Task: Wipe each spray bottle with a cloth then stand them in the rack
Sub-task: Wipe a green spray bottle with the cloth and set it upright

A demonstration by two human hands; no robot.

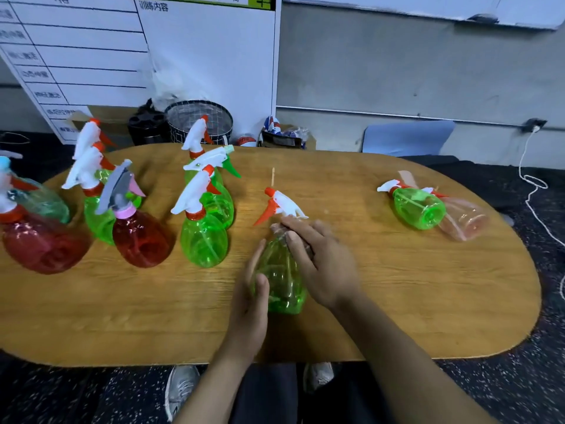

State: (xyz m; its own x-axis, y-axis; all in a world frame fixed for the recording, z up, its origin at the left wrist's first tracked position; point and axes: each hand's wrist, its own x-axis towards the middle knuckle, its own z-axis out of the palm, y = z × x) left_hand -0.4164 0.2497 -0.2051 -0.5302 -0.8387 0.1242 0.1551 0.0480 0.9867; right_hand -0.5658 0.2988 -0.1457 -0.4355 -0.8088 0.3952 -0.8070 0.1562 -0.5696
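Observation:
A green spray bottle (281, 280) with a white and orange trigger head lies on the wooden table (397, 286), head pointing away from me. My left hand (250, 301) cups its left side, thumb on the body. My right hand (324, 264) lies over its shoulder and neck with fingers nearly straight. I see no clear cloth in either hand. Several bottles stand upright at the left, among them a green one (203, 240) and a red one (140, 240). A green bottle (419, 208) and a pale pink bottle (464, 221) lie on their sides at the right.
A thin wooden stick (273, 175) lies near the table's far edge. Behind the table on the floor are a wire basket (198, 117), a black holder (146, 123) and a whiteboard. A white cable (532, 191) trails at the right. My shoes (180, 390) are below the near edge.

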